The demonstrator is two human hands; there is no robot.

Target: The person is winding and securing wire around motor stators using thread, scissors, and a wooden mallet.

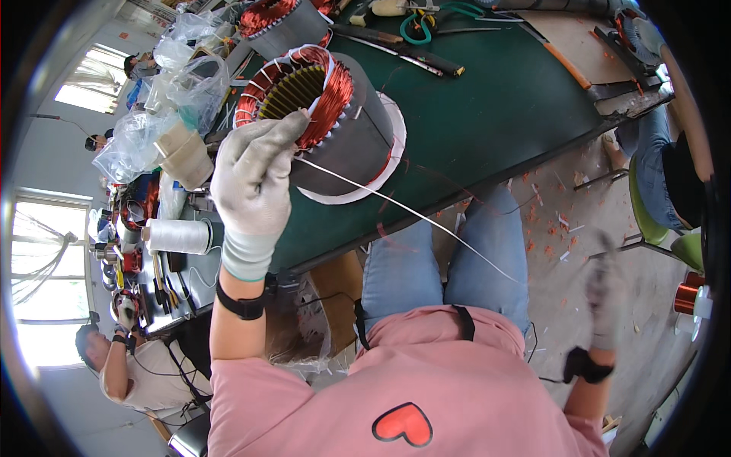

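Observation:
A motor stator [346, 145] stands on a round white sheet, its copper winding [335, 103] bulging around the top and partly laced with white cord. My left hand [255, 164], in a pale glove, is at the winding's near-left edge. Its fingers are pressed together, and what they pinch is hidden. From beside those fingers a white cord [411, 209] stretches right across my lap and fades out. Far out to the right, my right hand [605, 293] is smeared by motion, so its fingers and anything in them cannot be made out.
A second stator [285, 30] stands behind. Green-handled scissors [419, 27] and other tools lie along the far side of the green table [487, 114]. At left are plastic bags [190, 84] and a white cord spool [179, 236]. Other people sit at left and right.

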